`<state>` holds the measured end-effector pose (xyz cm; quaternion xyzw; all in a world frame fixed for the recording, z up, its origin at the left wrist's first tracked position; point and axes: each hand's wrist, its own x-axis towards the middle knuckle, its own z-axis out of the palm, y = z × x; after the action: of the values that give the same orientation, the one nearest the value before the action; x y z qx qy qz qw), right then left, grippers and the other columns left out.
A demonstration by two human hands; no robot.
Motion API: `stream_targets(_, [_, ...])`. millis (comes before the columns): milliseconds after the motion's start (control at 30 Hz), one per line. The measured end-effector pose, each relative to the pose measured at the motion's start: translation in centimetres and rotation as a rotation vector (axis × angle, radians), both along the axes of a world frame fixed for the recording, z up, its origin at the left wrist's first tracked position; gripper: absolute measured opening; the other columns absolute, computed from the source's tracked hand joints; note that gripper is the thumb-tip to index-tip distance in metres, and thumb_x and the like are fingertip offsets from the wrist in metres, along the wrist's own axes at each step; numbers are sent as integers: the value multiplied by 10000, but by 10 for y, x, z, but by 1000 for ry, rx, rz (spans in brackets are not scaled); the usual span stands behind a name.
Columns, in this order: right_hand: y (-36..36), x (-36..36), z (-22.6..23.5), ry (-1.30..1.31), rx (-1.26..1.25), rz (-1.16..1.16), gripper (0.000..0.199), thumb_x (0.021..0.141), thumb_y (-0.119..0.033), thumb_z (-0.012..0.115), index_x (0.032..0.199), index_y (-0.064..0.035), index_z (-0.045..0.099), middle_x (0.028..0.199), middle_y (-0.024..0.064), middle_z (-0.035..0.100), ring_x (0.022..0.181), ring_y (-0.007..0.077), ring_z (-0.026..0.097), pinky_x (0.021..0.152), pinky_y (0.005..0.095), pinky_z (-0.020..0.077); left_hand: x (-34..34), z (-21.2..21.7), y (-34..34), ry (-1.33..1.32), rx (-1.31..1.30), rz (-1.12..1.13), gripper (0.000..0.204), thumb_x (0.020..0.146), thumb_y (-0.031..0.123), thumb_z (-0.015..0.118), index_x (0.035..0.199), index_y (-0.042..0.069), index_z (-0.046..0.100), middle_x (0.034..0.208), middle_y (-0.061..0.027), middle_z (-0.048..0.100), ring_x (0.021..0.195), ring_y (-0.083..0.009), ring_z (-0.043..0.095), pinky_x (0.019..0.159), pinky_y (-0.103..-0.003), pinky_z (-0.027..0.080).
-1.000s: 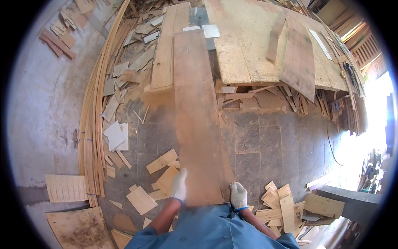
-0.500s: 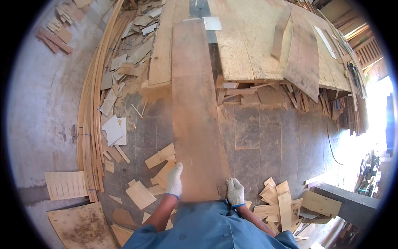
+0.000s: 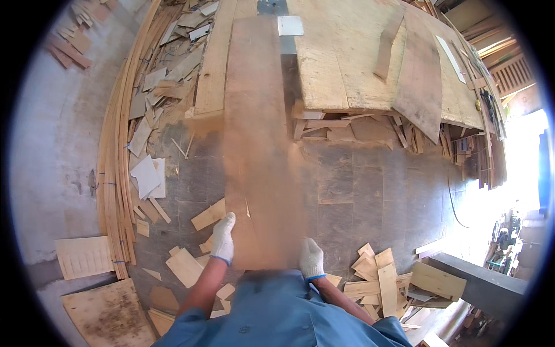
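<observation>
A long, wide brown wooden board (image 3: 257, 115) runs from the workbench towards my waist. Its far part lies over the bench top, while the near end reaches my blue shirt. My left hand (image 3: 223, 238), in a white glove, is closed on the board's left edge with the thumb lying along it. On the right side, my gloved right hand (image 3: 312, 259) is closed at the near right corner; its fingertips are partly hidden. The board's near right part is blurred. A small white piece (image 3: 290, 25) lies beside its far end.
The pale plywood workbench (image 3: 324, 69) carries a loose brown panel (image 3: 419, 75). Long wood strips (image 3: 113, 173) and scattered offcuts lie to the left. More offcuts (image 3: 387, 283) are heaped on the floor at right, near a grey beam (image 3: 480, 277).
The board has shifted slightly left against the bench, and the gap at its right looks wider. Both hands have moved left with it. The whole view has shifted a little too.
</observation>
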<state>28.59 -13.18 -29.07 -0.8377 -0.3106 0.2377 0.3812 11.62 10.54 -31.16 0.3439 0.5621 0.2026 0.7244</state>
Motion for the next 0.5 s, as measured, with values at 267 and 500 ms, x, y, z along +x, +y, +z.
stream_targets(267, [31,10,19,-101,-71,123,167,891,-88,563,1033,-47,640,977,205,641,939,418,634,770,462,522,20,30,26,39,30,-36,449,1028,415,580,1132,-8,685,1023,-50,691,916,-118,638,825,-300,544])
stream_targets(500, [38,24,-7,97,-89,-53,196,968,-182,578,1003,-15,675,947,184,673,886,317,668,768,398,517,40,31,36,26,68,-80,479,1043,420,547,1169,-26,669,1046,-66,684,928,-126,640,849,-300,545])
